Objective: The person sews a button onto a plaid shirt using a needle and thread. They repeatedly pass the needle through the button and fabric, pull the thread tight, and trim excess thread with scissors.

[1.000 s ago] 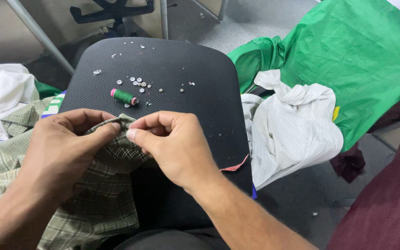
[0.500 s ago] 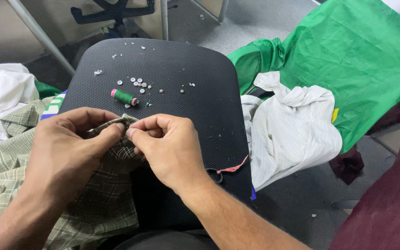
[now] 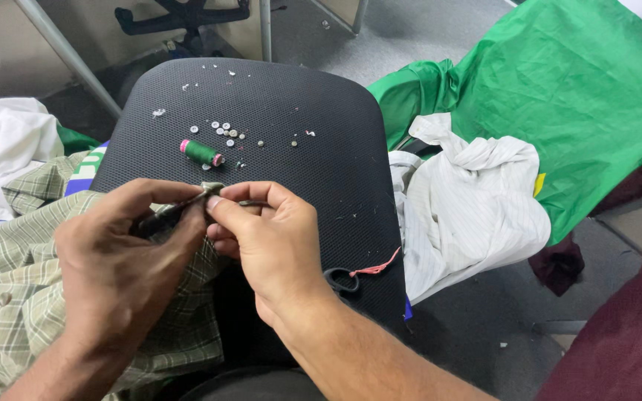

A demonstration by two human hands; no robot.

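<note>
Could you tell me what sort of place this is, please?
Probably an informal sewing or mending spot in an office-like room: a thread spool and loose buttons lie on a chair seat, with shirts heaped around.

Hardly any packaging, labels, signs or screens here. The one likely package is a flat piece printed in white, green and blue [image 3: 89, 165], poking out at the left edge of the black chair seat [image 3: 336, 178], tucked under the green checked shirt [image 3: 16, 297]. A small yellow tag-like corner [image 3: 538, 183] shows to the right, between the white cloth [image 3: 477, 208] and the green cloth [image 3: 581, 96].
</note>
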